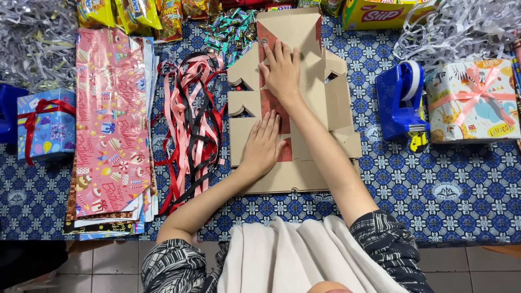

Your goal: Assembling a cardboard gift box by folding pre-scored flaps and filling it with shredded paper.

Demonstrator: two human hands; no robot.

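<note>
A flattened brown cardboard box [320, 103] with a red inner face lies unfolded in the middle of the table. My right hand [282, 70] presses flat on its upper part, fingers spread over the red strip. My left hand [263, 146] lies flat on the lower part of the same cardboard, fingers together and pointing up. Neither hand grips anything; both rest palm down on the box.
A stack of patterned wrapping paper [108, 125] and loose pink, red and black ribbons [190, 119] lie to the left. A blue tape dispenser [401, 100] and a wrapped gift with a pink bow [472, 100] sit right. A blue wrapped gift [46, 125], snack packets [135, 13] and shredded paper [32, 38] line the edges.
</note>
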